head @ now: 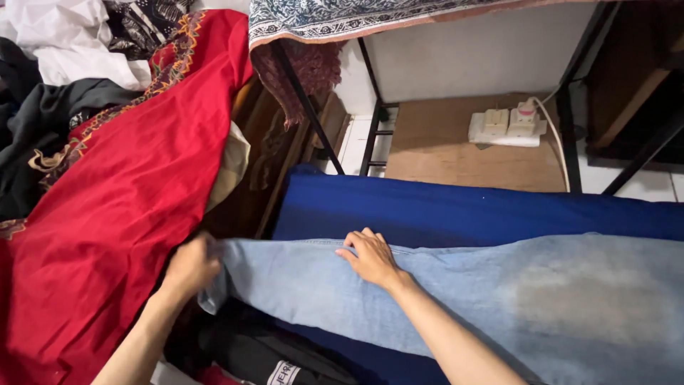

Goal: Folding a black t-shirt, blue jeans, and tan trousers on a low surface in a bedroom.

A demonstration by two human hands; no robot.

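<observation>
Two hands at work on one garment. Item, nearest: pale blue denim jeans (456, 299), spread flat and lengthwise over a dark blue padded surface (463, 210), the fabric running off the right edge of view, with a darker, duller patch on the cloth toward the right. Left hand (191, 267): fingers curled shut around the left end of the jeans, gripping the hem where the fabric folds under. Right hand (370, 257): open and flat, palm down, fingertips pressing on a seam along the far edge of the denim; it pins the cloth and holds nothing.

Handling, by judgement: denim of this kind is soft yet weighty, limp rather than stiff, not slippery and not fragile; it should drag rather than slide. The thick seams and the gripped end look the firmest places to take hold.

Item, left: large red cloth with embroidered border (121, 185), draped right against the left hand and crowding that side. Below the jeans: dark folded clothing (263, 349), touching the denim's near edge.

Item, farther: black metal frame legs (370, 135) beyond the padded surface, a white power strip (507, 127) on a brown board (456, 153) well apart from the hands, and a patterned cloth (370, 18) hanging overhead. Far left: heaped black and white garments (57, 64).

Open room: the padded surface's far strip and its right-hand run lie bare; the left is hemmed in.
</observation>
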